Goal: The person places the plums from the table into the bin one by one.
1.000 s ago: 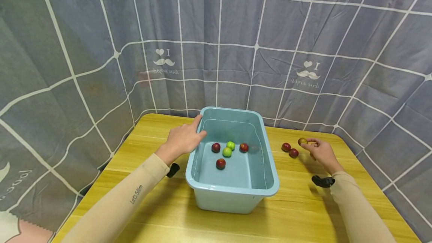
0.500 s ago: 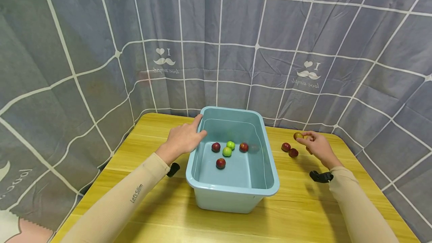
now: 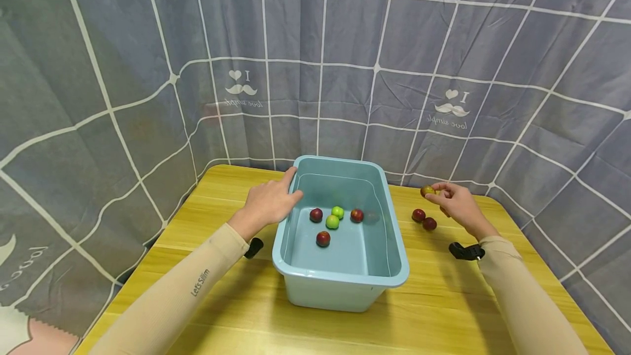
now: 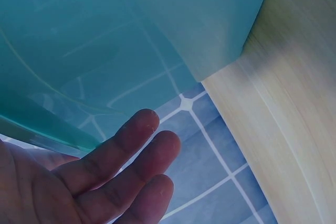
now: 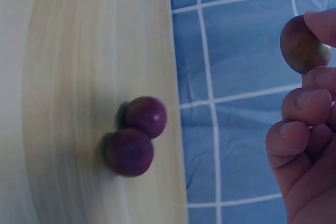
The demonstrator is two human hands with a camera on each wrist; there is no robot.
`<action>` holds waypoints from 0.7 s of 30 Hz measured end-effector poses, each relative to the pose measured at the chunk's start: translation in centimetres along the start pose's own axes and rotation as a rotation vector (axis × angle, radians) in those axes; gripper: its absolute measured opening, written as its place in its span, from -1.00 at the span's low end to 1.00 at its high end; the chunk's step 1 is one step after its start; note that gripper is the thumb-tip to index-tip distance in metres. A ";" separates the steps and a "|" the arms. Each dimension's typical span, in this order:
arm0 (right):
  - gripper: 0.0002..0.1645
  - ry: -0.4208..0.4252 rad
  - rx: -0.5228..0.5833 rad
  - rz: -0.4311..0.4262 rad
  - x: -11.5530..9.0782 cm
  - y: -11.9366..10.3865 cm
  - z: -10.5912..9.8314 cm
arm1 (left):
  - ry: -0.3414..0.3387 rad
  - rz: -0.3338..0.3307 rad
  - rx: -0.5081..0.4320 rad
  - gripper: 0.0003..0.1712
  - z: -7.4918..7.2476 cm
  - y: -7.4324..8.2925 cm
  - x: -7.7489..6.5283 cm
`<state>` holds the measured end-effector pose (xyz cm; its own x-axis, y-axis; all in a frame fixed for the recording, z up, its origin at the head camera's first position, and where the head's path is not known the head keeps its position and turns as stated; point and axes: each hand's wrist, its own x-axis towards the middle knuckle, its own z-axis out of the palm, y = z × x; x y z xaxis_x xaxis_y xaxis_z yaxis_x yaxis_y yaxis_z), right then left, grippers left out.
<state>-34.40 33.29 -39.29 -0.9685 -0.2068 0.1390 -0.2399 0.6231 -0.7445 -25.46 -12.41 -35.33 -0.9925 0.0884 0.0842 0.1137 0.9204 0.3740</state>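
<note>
A light blue plastic basin [image 3: 340,280] stands on the wooden table. My left hand [image 3: 268,201] holds its left rim, the thumb over the edge; in the left wrist view several fingers [image 4: 152,145] hang outside the wall. Inside the basin lie three dark red plums, one of them a front plum [image 3: 322,239], and two green fruits, including a round green fruit [image 3: 332,222]. My right hand [image 3: 460,205] pinches a yellowish-brown plum [image 5: 302,45] between thumb and fingertips, raised above the table. Below it two dark red plums [image 5: 131,151] lie side by side on the wood.
A grey curtain [image 3: 345,92] with white grid lines hangs behind the table and along both sides. The wooden table [image 3: 424,300] extends around the basin. A black strap [image 3: 466,251] is on the right wrist.
My right hand has moved left and farther back, carrying the yellowish-brown plum past the two red plums. My left hand and the basin have stayed in place.
</note>
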 end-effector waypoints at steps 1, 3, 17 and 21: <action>-0.33 -0.004 -0.007 -0.007 0.0 -0.3 0.0 | -0.002 -0.001 0.001 -0.15 0.0 0.0 0.0; -0.34 -0.015 -0.015 -0.022 0.1 -0.9 0.0 | -0.008 -0.002 0.001 -0.15 -0.1 0.0 0.0; -0.45 -0.046 -0.060 -0.147 0.8 -5.0 -0.1 | -0.008 0.000 -0.004 -0.16 -0.1 0.0 0.0; -0.45 -0.060 -0.082 -0.158 1.0 -6.0 0.1 | -0.013 -0.002 -0.003 -0.16 -0.2 0.0 0.0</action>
<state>-33.90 29.31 -34.74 -0.9133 -0.3500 0.2084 -0.3953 0.6381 -0.6607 -25.45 -12.47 -35.12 -0.9932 0.0913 0.0716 0.1117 0.9193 0.3773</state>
